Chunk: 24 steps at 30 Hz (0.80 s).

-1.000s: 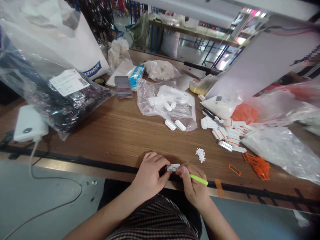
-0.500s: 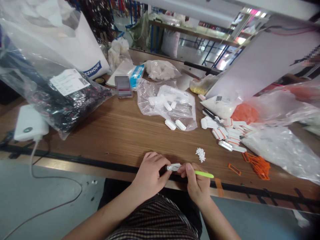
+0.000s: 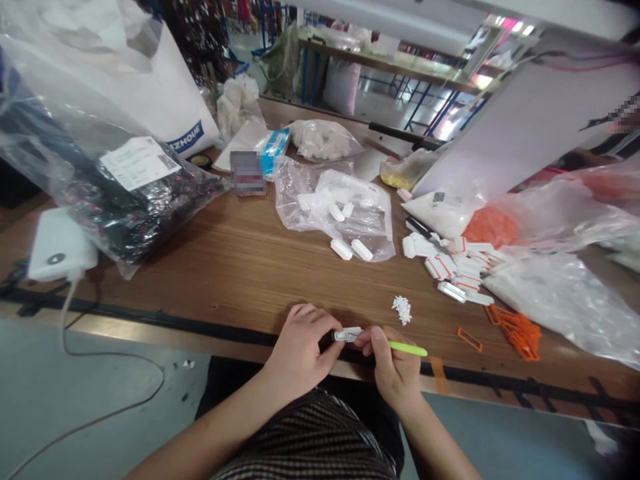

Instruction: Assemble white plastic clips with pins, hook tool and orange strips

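Note:
At the table's near edge my left hand [image 3: 306, 343] is closed on a small white rectangular plastic part [image 3: 347, 335], with a row of dark marks along its side. My right hand [image 3: 397, 367] grips a slim tool with a lime-green handle [image 3: 409, 349]; its front end is hidden by the fingers, close to the white part. Just beyond the right hand is a little pile of tiny white pieces [image 3: 401, 310]. Orange rectangular frames [image 3: 520, 333] lie in a heap farther right, with a single orange frame [image 3: 470, 339] beside them.
White plastic housings [image 3: 465, 270], some with orange edging, are piled at the right near clear bags [image 3: 560, 300]. Two white pieces [image 3: 351, 250] lie by an opened plastic bag [image 3: 300, 200]. On the left are a bag of dark items [image 3: 135, 220] and a white corded box [image 3: 60, 247].
Almost nothing differs. Both hands keep the same position and grip, and the white part and green-handled tool stay in place.

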Each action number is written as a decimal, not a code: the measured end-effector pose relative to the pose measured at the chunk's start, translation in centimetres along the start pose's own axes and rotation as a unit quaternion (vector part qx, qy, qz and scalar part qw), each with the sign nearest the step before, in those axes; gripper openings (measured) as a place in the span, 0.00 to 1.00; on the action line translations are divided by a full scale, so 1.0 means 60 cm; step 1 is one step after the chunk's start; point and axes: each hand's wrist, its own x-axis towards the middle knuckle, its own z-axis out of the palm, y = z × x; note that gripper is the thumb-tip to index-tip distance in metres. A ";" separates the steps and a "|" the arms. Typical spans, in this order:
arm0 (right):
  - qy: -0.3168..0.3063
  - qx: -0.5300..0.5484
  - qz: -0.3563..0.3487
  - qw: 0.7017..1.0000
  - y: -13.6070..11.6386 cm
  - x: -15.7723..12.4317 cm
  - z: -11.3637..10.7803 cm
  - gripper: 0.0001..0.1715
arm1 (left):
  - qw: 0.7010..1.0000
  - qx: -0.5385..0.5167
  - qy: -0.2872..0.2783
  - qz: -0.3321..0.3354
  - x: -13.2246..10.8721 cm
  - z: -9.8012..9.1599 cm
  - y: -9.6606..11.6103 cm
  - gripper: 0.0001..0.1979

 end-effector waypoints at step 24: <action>0.008 -0.020 -0.003 1.000 0.003 0.000 -0.004 0.22 | 1.000 -0.003 -0.009 -0.002 -0.001 -0.001 -0.001 0.04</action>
